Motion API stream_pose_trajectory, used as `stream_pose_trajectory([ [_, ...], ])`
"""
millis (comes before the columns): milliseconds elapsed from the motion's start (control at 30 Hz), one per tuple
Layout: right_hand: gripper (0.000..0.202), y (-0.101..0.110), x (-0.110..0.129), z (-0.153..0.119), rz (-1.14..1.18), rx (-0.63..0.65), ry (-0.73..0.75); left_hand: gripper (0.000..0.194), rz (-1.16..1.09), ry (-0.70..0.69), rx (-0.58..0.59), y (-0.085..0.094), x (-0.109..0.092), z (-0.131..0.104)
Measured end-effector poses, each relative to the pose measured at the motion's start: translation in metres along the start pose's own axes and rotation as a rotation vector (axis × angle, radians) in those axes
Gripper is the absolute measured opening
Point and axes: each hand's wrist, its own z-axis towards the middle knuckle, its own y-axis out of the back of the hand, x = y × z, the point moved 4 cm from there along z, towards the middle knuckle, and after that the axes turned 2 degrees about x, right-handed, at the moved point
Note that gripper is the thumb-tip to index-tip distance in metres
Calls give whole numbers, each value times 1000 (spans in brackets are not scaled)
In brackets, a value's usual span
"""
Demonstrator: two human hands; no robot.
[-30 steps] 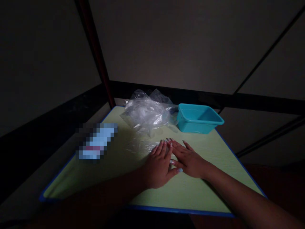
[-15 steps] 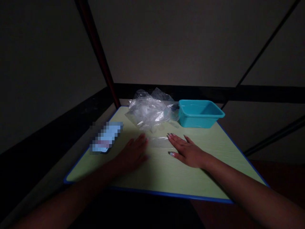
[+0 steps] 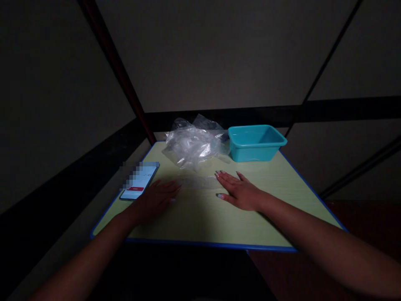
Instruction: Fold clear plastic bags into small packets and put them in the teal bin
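A flat, clear plastic bag (image 3: pixel 199 182) lies on the pale tabletop between my hands. My right hand (image 3: pixel 239 191) rests palm down with fingers stretched, its fingertips at the bag's right end. At the other end is my left hand (image 3: pixel 156 200), also flat with fingers extended and holding nothing; it is in shadow. Whether its fingertips touch the bag I cannot tell. Beyond both hands sits a crumpled heap of clear plastic bags (image 3: pixel 192 144).
A turquoise plastic basin (image 3: pixel 255 152) stands at the back right, beside the heap. On the left lies a phone (image 3: pixel 139 184) with a lit, partly blurred screen. The small table (image 3: pixel 219 228) has a blue edge, and dark walls stand behind and to the left.
My left hand has moved left, away from the right hand and closer to the phone. The right hand stays by the flat bag. The view has shifted slightly.
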Motion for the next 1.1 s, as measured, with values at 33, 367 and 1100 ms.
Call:
stream_pose_trajectory([
  [33,71,0,0,0,3,0,3,45,15,0,-16,-2,5,-2],
  [367,72,2,2,1,19,13,-1,43,309,192,-126,6,16,-12],
  [1100,69,3,3,-3,-45,-1,1,52,-119,176,-114,-2,-63,72],
])
